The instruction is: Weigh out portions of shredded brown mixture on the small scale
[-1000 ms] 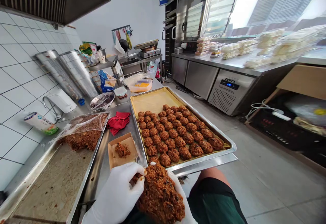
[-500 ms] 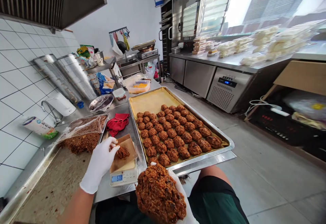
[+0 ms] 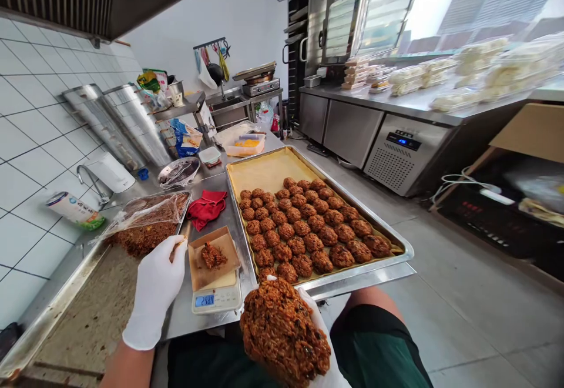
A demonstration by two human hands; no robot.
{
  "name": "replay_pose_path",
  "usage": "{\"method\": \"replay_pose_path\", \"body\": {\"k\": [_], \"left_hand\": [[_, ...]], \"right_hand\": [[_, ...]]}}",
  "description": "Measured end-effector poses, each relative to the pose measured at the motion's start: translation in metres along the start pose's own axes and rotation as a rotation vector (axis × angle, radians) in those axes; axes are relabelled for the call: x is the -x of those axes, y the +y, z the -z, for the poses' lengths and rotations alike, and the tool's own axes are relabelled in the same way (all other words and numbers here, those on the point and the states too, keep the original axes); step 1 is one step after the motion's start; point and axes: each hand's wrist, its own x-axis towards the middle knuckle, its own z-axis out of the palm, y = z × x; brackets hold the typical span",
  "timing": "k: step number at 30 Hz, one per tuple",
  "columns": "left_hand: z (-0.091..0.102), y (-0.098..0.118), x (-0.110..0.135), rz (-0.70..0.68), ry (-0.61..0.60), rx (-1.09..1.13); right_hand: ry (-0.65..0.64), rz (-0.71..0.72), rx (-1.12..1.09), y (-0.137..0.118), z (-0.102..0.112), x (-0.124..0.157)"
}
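Left hand (image 3: 155, 291) extended, right hand (image 3: 324, 358) cupped

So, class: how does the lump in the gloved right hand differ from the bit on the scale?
The lump is large and rests on the right hand; the bit is small and lies on brown paper on the scale. Both are the same brown, crumbly mix.

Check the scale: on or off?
On. The scale has a lit blue display showing digits, too small to read surely. A brown paper sheet with a small lump of mix sits on it.
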Motion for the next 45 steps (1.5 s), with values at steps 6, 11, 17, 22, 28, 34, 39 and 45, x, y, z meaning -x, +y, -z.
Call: {"method": "replay_pose_path", "body": {"k": [6,11,17,22,28,34,39,45], "left_hand": [[0.018,0.01,0.01,-0.09,-0.076,0.015],[0.019,0.013,0.013,-0.086,-0.091,0.025],[0.019,0.009,0.01,-0.141,-0.144,0.041],[0.02,0.023,0.017,-0.158,-0.198,0.172],[0.03,0.075,0.046,-0.33,-0.618,0.381],[0.022,0.094,0.054,-0.354,-0.758,0.42],[0.015,0.096,0.055,-0.36,-0.732,0.365],[0.019,0.104,0.053,-0.398,-0.756,0.225]], "right_hand": [[0.023,-0.026,-0.107,0.004,-0.001,-0.003],[0.008,-0.052,-0.096,0.006,-0.004,-0.007],[0.02,-0.022,-0.077,0.007,0.001,-0.005],[0.022,-0.032,-0.009,0.005,0.005,-0.005],[0.018,-0.009,0.036,0.007,-0.002,-0.005],[-0.038,0.012,0.098,0.009,-0.003,-0.002],[-0.027,0.035,0.112,0.011,0.0,-0.004],[-0.008,0.12,0.201,0.013,-0.003,-0.004]]}}
